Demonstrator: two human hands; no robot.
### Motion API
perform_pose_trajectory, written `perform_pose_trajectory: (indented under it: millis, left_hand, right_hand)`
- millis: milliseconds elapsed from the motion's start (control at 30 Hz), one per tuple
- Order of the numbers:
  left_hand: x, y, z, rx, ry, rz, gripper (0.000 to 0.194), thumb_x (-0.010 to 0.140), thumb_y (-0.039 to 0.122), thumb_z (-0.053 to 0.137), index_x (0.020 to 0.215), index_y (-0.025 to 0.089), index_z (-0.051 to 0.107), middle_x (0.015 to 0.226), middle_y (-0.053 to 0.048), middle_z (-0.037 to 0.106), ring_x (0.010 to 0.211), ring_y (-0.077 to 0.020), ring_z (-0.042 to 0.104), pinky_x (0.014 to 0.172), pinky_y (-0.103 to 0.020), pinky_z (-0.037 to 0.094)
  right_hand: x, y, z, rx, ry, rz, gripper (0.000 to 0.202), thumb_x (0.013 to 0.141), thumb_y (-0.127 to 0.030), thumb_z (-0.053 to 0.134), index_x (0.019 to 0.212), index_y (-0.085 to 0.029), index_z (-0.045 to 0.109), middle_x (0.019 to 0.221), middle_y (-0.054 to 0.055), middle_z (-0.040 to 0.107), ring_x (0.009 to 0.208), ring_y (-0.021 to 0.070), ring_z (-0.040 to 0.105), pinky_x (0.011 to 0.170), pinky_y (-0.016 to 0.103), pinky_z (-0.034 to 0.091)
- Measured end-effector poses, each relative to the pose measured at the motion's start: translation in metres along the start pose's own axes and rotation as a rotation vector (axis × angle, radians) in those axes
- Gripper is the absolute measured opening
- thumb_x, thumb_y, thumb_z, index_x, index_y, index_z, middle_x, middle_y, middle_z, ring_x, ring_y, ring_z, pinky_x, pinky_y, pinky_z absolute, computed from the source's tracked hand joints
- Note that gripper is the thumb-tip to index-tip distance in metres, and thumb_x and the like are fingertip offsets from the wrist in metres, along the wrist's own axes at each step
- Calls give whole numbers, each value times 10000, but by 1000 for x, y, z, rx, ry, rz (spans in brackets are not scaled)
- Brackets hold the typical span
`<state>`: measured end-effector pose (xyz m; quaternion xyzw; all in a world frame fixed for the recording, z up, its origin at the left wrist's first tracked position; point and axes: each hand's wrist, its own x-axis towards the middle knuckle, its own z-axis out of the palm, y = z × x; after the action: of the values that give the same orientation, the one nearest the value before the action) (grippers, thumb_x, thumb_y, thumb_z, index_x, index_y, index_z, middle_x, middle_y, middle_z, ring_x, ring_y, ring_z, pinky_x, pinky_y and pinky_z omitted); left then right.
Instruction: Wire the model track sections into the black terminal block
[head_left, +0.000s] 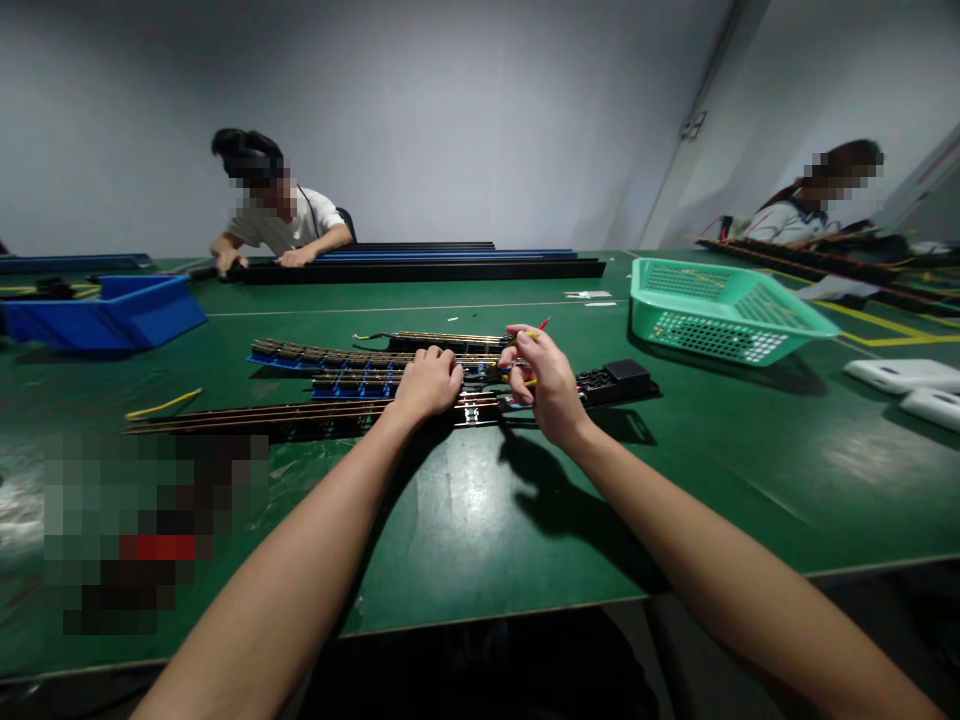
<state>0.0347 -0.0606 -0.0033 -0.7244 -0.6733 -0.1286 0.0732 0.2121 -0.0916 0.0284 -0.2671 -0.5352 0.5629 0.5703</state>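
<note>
My left hand (429, 382) lies over a group of long, narrow black strips with copper-coloured rods, its fingers bent down and closed on them. The nearest black strip (255, 415) passes under its wrist. Blue parts show on the strips behind it, such as the curved strip (300, 352). Just to the right, my right hand (546, 385) is closed around what look like pliers with yellow handles (531, 383). Their dark head points left, to the strips beside my left fingers. A small red tip shows above the hand. A black box-shaped end piece (626, 378) sits right of the hand.
A green perforated basket (727, 340) stands at right, a blue bin (142, 312) at left. White objects (904, 378) lie at the right edge. Long black profiles (435, 270) lie across the table before a co-worker (281, 220); another person (802, 215) sits far right.
</note>
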Motion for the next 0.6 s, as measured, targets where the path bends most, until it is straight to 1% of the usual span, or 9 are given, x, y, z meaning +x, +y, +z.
perform_pose_trajectory:
  millis: [67,133,267,400,467,600]
  left_hand:
    - [0,0,0,-9,2,-2,298,984,347,401,1073,189,637,1174,-119,605,1096,-283,533,920,-407,469]
    - [0,-1,0,-24,2,-2,301,980,349,402,1072,185,638,1176,-124,602,1102,-285,530,923,-409,466]
    - [1,0,0,-43,-11,-13,307,974,349,402,1077,187,642,1188,-125,601,1119,-285,521,938,-414,460]
    - [1,0,-1,-28,-9,-19,304,973,345,401,1075,184,638,1192,-124,600,1120,-281,523,939,-407,460]
    - [1,0,-1,-24,-9,-18,300,973,341,402,1070,175,632,1190,-131,600,1117,-284,526,932,-405,463]
    - [2,0,-1,-40,-8,-16,290,970,336,413,1075,157,616,1180,-144,604,1107,-289,530,946,-415,450]
  right_hand:
    - [-1,-7,-3,-51,1,-83,411,803,-483,661,1092,-228,519,782,-38,553,410,32,307,369,219,233]
    - [-1,-13,-6,-94,33,-152,410,800,-442,675,1121,-244,514,834,-23,551,441,39,328,382,219,271]
    - [4,-18,-19,-242,131,-279,430,812,-421,665,1183,-287,493,906,8,556,521,81,417,413,232,339]
    - [14,-17,-35,-418,238,-413,373,859,-410,594,1194,-288,486,919,37,546,593,125,479,429,244,368]
    - [19,-17,-42,-418,271,-447,337,881,-393,547,1194,-297,471,920,38,549,558,120,459,418,249,358]
    - [27,-19,-50,-350,264,-449,310,865,-298,488,1171,-311,446,921,19,563,441,73,330,381,249,297]
